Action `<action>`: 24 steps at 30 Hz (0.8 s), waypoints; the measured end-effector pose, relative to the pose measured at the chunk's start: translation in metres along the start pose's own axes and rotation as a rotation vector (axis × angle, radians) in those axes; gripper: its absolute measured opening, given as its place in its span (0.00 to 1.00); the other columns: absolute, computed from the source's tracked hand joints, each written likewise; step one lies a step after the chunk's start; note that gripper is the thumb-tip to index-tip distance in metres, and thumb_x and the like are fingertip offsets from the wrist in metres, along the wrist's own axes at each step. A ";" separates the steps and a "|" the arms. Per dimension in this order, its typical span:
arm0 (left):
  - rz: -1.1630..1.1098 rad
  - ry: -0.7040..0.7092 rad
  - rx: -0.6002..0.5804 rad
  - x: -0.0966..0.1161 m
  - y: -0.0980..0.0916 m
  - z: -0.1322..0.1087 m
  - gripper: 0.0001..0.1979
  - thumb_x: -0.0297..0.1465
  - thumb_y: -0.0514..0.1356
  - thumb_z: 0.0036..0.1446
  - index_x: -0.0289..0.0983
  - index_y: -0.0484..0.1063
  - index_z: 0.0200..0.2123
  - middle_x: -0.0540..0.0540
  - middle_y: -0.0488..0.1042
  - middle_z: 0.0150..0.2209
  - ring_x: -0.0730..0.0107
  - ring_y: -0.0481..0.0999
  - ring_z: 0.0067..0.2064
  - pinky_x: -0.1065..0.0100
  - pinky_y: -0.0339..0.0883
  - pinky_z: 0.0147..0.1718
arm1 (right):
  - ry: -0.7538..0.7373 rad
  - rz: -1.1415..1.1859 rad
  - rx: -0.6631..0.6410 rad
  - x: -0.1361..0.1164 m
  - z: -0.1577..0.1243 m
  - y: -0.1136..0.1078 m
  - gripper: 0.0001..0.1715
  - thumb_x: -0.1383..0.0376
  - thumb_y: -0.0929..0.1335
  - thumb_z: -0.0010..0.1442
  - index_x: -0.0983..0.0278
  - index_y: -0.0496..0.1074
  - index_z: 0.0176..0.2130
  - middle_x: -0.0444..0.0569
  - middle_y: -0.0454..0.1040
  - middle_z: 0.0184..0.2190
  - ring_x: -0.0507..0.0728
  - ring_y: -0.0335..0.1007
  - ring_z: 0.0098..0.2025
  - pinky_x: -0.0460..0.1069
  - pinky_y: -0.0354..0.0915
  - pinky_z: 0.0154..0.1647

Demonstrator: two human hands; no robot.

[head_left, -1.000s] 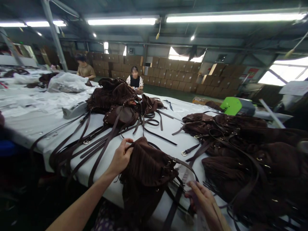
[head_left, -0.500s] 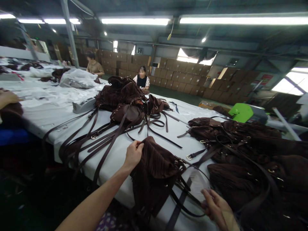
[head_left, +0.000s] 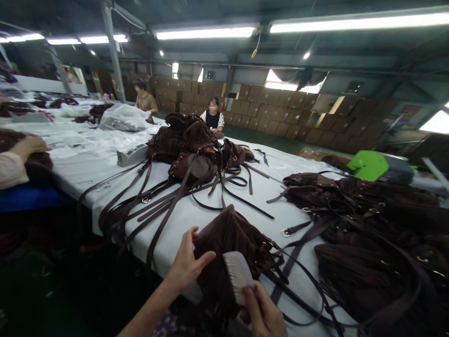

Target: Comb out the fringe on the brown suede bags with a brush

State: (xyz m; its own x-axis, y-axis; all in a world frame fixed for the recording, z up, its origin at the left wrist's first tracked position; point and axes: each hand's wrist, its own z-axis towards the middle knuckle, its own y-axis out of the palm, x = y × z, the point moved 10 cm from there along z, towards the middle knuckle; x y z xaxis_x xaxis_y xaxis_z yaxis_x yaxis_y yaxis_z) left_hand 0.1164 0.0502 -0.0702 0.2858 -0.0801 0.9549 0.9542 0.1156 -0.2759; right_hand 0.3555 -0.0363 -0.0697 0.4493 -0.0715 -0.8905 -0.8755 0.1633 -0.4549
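Observation:
A dark brown fringed bag (head_left: 229, 234) lies in front of me at the table's near edge, its straps trailing to the right. My right hand (head_left: 263, 311) grips a pale, translucent comb (head_left: 238, 274), whose teeth point left against the bag's fringe. At the bag's left side is my left hand (head_left: 189, 264), thumb and fingers spread, holding nothing. Whether its fingertips touch the bag I cannot tell.
A heap of brown bags (head_left: 191, 145) with long straps sits mid-table on the white table (head_left: 115, 199). More brown bags (head_left: 372, 224) pile up at right, before a green machine (head_left: 368, 165). A co-worker's hand (head_left: 30, 145) works at far left; two people sit beyond.
My right hand has brought the comb leftward onto the bag's fringe. My left hand has let go of the bag's top edge, moved down and spread its fingers.

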 end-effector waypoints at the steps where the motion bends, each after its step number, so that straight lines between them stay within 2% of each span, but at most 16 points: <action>1: 0.034 -0.008 0.056 -0.004 -0.002 -0.006 0.38 0.46 0.64 0.51 0.36 0.52 0.59 0.37 0.62 0.53 0.50 0.65 0.57 0.51 0.60 0.56 | -0.026 -0.017 -0.003 -0.011 0.005 0.005 0.27 0.37 0.60 0.59 0.54 0.72 0.32 0.42 0.68 0.16 0.57 0.67 0.19 0.50 0.64 0.24; 3: 0.053 -0.067 0.151 -0.014 -0.004 -0.014 0.35 0.44 0.64 0.51 0.37 0.53 0.56 0.38 0.62 0.52 0.53 0.70 0.51 0.51 0.65 0.52 | -0.075 -0.048 -0.006 -0.029 0.012 0.011 0.27 0.40 0.59 0.63 0.56 0.71 0.34 0.41 0.67 0.17 0.57 0.66 0.19 0.49 0.61 0.24; 5: -0.013 -0.162 0.145 -0.030 0.005 -0.018 0.33 0.44 0.63 0.51 0.38 0.53 0.54 0.39 0.64 0.50 0.59 0.74 0.40 0.54 0.70 0.43 | -0.115 -0.066 -0.007 -0.040 0.017 0.014 0.27 0.41 0.58 0.65 0.57 0.70 0.35 0.42 0.70 0.19 0.57 0.68 0.21 0.48 0.62 0.25; 7: -0.107 -0.222 0.085 -0.042 0.018 -0.020 0.31 0.44 0.63 0.51 0.38 0.53 0.52 0.40 0.68 0.47 0.61 0.76 0.36 0.57 0.71 0.39 | -0.142 -0.073 -0.019 -0.045 0.018 0.019 0.27 0.43 0.57 0.67 0.58 0.71 0.40 0.45 0.74 0.23 0.58 0.71 0.24 0.49 0.64 0.27; 10: -0.196 -0.236 -0.006 -0.052 0.032 -0.018 0.28 0.42 0.64 0.51 0.37 0.57 0.49 0.40 0.75 0.43 0.56 0.77 0.43 0.56 0.69 0.45 | -0.221 -0.111 -0.002 -0.054 0.020 0.025 0.24 0.49 0.56 0.69 0.60 0.70 0.48 0.51 0.79 0.32 0.60 0.76 0.30 0.50 0.69 0.34; 13: -0.243 -0.189 -0.191 -0.050 0.046 -0.014 0.24 0.43 0.62 0.53 0.35 0.65 0.49 0.37 0.77 0.46 0.52 0.76 0.48 0.56 0.67 0.49 | -0.348 -0.152 0.061 -0.065 0.020 0.026 0.24 0.53 0.57 0.70 0.62 0.69 0.54 0.56 0.79 0.44 0.63 0.78 0.42 0.52 0.72 0.42; 16: -0.154 -0.158 -0.350 -0.046 0.049 -0.019 0.20 0.46 0.57 0.58 0.35 0.74 0.38 0.40 0.80 0.37 0.52 0.77 0.41 0.58 0.69 0.40 | -0.460 -0.168 0.064 -0.077 0.020 0.033 0.23 0.59 0.57 0.70 0.62 0.66 0.60 0.56 0.76 0.52 0.63 0.75 0.51 0.52 0.71 0.50; 19: -0.048 -0.141 -0.441 -0.038 0.042 -0.029 0.24 0.48 0.51 0.62 0.36 0.75 0.31 0.44 0.78 0.29 0.57 0.75 0.33 0.64 0.64 0.31 | -0.553 -0.218 0.056 -0.087 0.020 0.045 0.26 0.64 0.56 0.71 0.61 0.59 0.66 0.56 0.78 0.47 0.61 0.77 0.46 0.51 0.72 0.47; 22: 0.003 -0.059 -0.506 -0.016 0.030 -0.038 0.21 0.45 0.49 0.64 0.38 0.74 0.33 0.45 0.78 0.32 0.59 0.75 0.34 0.66 0.62 0.32 | -0.641 -0.369 0.050 -0.095 0.017 0.066 0.30 0.68 0.54 0.69 0.63 0.54 0.68 0.55 0.77 0.33 0.60 0.76 0.33 0.51 0.72 0.37; 24: 0.079 -0.022 -0.477 -0.003 0.018 -0.039 0.18 0.43 0.48 0.66 0.39 0.72 0.33 0.45 0.78 0.33 0.59 0.75 0.36 0.66 0.61 0.33 | -0.664 -0.498 -0.032 -0.094 0.015 0.087 0.34 0.71 0.56 0.65 0.63 0.54 0.68 0.53 0.75 0.30 0.60 0.74 0.30 0.51 0.72 0.33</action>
State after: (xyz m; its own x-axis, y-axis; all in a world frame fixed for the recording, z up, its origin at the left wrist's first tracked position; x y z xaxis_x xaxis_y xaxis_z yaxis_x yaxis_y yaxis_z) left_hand 0.1361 0.0140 -0.0819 0.3619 -0.0680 0.9297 0.8652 -0.3469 -0.3622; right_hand 0.2397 -0.0009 -0.0250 0.7882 0.4694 -0.3981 -0.5467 0.2369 -0.8031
